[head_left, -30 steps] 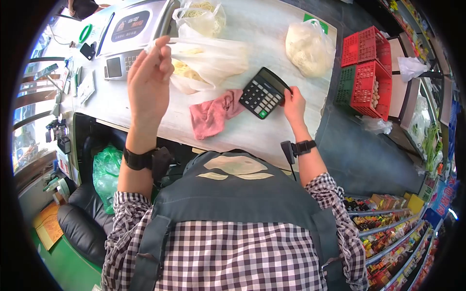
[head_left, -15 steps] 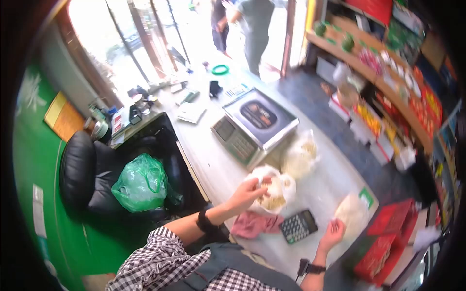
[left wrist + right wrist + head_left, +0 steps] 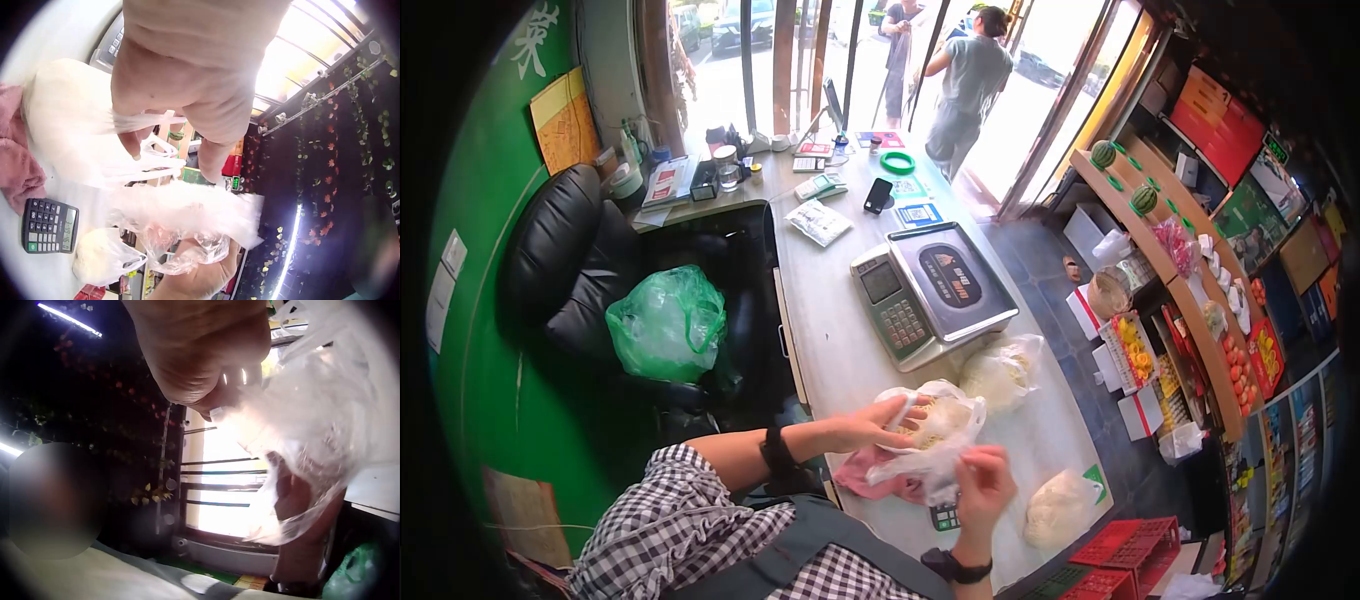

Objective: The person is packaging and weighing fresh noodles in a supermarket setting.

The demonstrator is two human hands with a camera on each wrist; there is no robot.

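A white plastic bag of noodles (image 3: 940, 420) sits on the counter, its mouth gathered loosely. My left hand (image 3: 865, 428) reaches over the bag from the left, thumb and fingers spread apart. In the left wrist view, a thin bag handle (image 3: 147, 120) crosses the fingers of that hand. On the other side, my right hand (image 3: 988, 485) pinches the bag's thin plastic between bent fingers and stretches it out. In the right wrist view, this clear film (image 3: 319, 419) overlaps the left hand. A pink cloth (image 3: 875, 475) and a calculator (image 3: 50, 225) lie near the bag, the calculator partly covered in the head view.
A second bag of noodles (image 3: 1005, 372) stands by the scale (image 3: 955, 280). Another full white bag (image 3: 1060, 508) is at the counter's right edge, above red crates (image 3: 1125, 550). A green bag (image 3: 665, 325) lies on the black chair (image 3: 560, 240). Two people stand outside the window.
The head view has swung left toward the window. My left hand came down from the air to the noodle bag. My right hand left the calculator and now pinches the bag's plastic.
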